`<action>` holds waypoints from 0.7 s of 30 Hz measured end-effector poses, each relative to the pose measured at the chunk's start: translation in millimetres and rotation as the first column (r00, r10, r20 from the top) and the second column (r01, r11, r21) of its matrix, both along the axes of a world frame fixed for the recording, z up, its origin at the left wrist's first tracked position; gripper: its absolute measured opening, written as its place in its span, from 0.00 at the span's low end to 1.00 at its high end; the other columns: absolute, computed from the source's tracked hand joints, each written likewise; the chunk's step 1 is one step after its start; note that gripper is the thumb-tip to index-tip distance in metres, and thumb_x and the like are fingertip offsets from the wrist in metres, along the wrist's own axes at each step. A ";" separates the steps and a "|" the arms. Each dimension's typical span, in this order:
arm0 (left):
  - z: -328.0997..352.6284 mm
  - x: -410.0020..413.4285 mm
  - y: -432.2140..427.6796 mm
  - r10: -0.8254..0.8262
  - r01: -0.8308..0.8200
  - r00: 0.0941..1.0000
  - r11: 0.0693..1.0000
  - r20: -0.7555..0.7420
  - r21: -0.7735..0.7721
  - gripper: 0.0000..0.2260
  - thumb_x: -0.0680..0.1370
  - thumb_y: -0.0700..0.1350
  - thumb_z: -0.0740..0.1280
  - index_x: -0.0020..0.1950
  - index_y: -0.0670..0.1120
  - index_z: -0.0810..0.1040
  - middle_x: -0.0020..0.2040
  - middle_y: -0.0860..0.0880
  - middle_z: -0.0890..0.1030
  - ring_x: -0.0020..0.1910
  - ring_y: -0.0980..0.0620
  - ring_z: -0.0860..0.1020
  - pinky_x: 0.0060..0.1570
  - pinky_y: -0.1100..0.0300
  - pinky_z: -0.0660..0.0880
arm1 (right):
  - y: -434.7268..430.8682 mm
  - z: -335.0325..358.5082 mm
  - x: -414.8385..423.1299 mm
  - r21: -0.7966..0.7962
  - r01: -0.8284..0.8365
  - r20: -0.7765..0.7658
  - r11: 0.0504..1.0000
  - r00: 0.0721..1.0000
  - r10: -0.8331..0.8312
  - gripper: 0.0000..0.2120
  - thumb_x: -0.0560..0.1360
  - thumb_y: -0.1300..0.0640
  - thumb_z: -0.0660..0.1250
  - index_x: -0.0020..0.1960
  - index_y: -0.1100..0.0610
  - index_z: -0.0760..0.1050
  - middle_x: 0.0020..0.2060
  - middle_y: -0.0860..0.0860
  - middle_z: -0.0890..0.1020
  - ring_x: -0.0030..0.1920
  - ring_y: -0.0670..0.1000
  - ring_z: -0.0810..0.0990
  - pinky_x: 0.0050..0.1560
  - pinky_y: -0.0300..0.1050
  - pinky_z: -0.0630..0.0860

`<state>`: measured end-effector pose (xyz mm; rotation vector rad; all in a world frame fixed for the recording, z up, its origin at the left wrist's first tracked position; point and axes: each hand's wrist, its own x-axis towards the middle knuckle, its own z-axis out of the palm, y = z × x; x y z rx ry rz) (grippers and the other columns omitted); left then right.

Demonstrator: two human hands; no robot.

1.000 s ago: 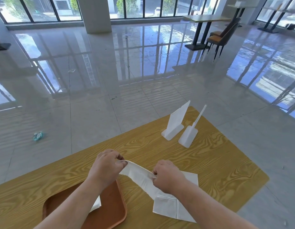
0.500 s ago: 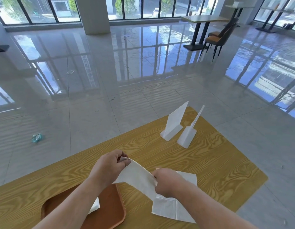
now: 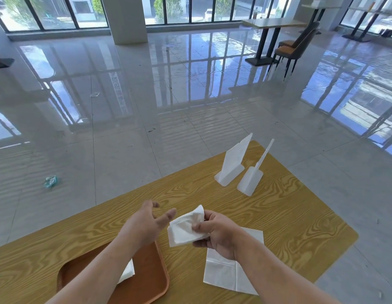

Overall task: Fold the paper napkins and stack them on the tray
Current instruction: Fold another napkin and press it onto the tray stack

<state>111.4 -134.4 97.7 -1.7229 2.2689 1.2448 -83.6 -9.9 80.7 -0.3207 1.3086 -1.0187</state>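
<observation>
My right hand grips a folded white paper napkin in the air above the wooden table. My left hand hovers just left of it with fingers spread, holding nothing. A brown tray lies at the near left, with a folded napkin on it, partly hidden by my left forearm. Unfolded white napkins lie flat on the table under my right wrist.
Two white plastic sign holders stand at the table's far right. The table's far edge runs diagonally; a shiny tiled floor lies beyond. A crumpled teal wrapper lies on the floor at left. Another table and chairs stand far off.
Both hands held the napkin stretched between them. Now my left hand has let go and opened, and my right hand holds the napkin folded smaller and raised.
</observation>
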 end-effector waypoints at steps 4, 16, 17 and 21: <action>-1.9 0.2 7.3 0.049 -0.023 0.996 0.946 -0.074 0.322 0.48 0.58 0.86 0.63 0.67 0.55 0.72 0.49 0.51 0.88 0.39 0.54 0.87 0.44 0.55 0.82 | 0.5 -0.8 3.1 -0.046 0.026 0.028 0.999 0.999 -0.024 0.19 0.77 0.70 0.70 0.67 0.62 0.78 0.56 0.59 0.86 0.55 0.58 0.86 0.51 0.50 0.83; -4.5 -9.0 12.7 0.458 -0.136 0.741 0.818 -0.491 0.558 0.31 0.73 0.37 0.80 0.72 0.51 0.72 0.56 0.38 0.88 0.53 0.41 0.87 0.46 0.51 0.82 | -8.4 2.8 13.9 -0.183 0.030 -0.212 0.983 0.975 -0.070 0.53 0.76 0.69 0.72 0.85 0.43 0.42 0.57 0.65 0.85 0.54 0.58 0.86 0.53 0.47 0.83; -3.3 -9.4 12.2 0.443 -0.125 0.740 0.830 -0.506 0.544 0.30 0.74 0.37 0.79 0.72 0.51 0.73 0.54 0.39 0.89 0.51 0.42 0.87 0.46 0.52 0.81 | -8.7 2.6 13.0 -0.183 0.031 -0.241 0.983 0.968 -0.076 0.53 0.76 0.69 0.72 0.85 0.44 0.41 0.57 0.65 0.85 0.56 0.60 0.86 0.56 0.48 0.83; -1.5 -9.8 9.9 0.361 -0.108 0.766 0.888 -0.532 0.446 0.27 0.75 0.37 0.79 0.70 0.52 0.75 0.51 0.40 0.89 0.52 0.42 0.87 0.50 0.52 0.81 | -9.5 1.3 6.7 -0.168 -0.026 -0.354 0.985 0.935 -0.036 0.50 0.76 0.65 0.72 0.85 0.44 0.45 0.52 0.60 0.86 0.53 0.54 0.86 0.60 0.49 0.82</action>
